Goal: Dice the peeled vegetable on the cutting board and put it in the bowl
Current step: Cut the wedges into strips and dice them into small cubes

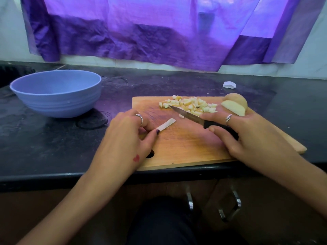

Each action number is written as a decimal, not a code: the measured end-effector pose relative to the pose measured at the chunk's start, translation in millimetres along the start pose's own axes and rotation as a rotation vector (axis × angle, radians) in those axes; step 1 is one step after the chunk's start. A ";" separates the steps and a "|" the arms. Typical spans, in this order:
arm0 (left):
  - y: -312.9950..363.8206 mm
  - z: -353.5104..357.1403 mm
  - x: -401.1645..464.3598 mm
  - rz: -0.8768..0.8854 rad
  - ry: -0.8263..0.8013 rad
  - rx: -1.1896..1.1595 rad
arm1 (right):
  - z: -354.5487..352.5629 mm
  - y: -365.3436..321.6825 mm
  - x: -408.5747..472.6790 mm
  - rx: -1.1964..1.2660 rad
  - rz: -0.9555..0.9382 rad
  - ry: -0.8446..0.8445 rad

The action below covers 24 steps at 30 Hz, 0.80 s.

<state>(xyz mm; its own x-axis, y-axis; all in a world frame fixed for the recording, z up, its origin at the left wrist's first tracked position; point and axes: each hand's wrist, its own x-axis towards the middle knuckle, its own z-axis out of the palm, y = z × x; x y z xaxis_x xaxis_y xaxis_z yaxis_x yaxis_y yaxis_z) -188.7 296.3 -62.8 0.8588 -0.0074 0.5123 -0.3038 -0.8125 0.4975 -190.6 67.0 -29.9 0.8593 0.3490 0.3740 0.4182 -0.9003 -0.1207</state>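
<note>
We note the peeled vegetable in three states on the cutting board (185,149): a diced pile (191,105) at the far middle, an uncut chunk (235,104) at the far right corner, and one strip (167,124) lying near the left edge. Our left hand (127,138) pinches the strip's near end between thumb and curled fingers, apparently to steady it for crosscuts. Our right hand (251,137) is wrapped around the black handle of the knife (187,116); the blade points toward the pile with its tip at the dice, probably having pushed them aside to free working space. The bowl (56,93) stands on the dark counter (53,147) well to the left of the board; we see nothing in it from this angle. Judgement: dicing is partway through, transfer not begun.
</note>
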 end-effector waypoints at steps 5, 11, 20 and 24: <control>-0.5 -0.5 0.4 -0.010 -0.008 0.017 | 6.0 -9.1 7.3 -0.014 -0.048 -0.030; 0.4 0.3 1.0 0.003 0.000 0.022 | 4.7 -21.5 21.8 -0.025 -0.036 -0.120; 2.6 0.0 1.1 -0.014 0.002 0.041 | -2.1 -13.6 1.6 -0.118 -0.018 -0.122; 2.3 0.0 -0.2 -0.026 0.002 0.035 | 0.6 -13.3 0.5 -0.035 -0.008 -0.014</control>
<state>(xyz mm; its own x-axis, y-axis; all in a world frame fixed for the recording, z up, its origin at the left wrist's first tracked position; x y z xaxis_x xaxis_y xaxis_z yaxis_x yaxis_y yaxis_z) -189.6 294.4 -61.8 0.8653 0.0147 0.5011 -0.2670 -0.8325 0.4854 -195.5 79.2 -28.8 0.8601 0.3592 0.3621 0.4145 -0.9060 -0.0859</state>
